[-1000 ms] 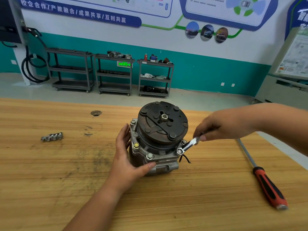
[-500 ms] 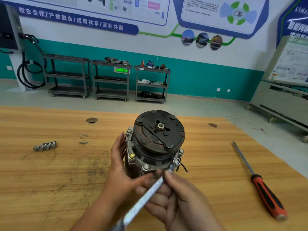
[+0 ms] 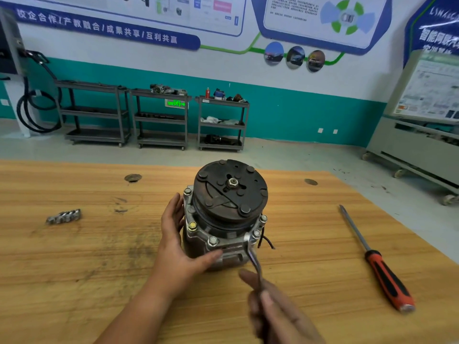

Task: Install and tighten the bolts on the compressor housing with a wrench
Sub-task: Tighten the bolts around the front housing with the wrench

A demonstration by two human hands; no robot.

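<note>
Ahead of you a white wall (image 3: 223, 60) with blue posters tops a teal band (image 3: 285, 115). Three dark shelving carts (image 3: 161, 120) stand on the grey floor (image 3: 273, 155) beyond your wooden bench (image 3: 74, 269).

The compressor (image 3: 223, 217) stands upright on the wooden table, its round dark plate on top with a nut in the middle. Its body is grey metal. Shiny bolts (image 3: 213, 240) sit around the rim below the plate. A thin silver wrench (image 3: 253, 259) is on the bolt at the front right, its handle slanting down toward the near edge.
</note>
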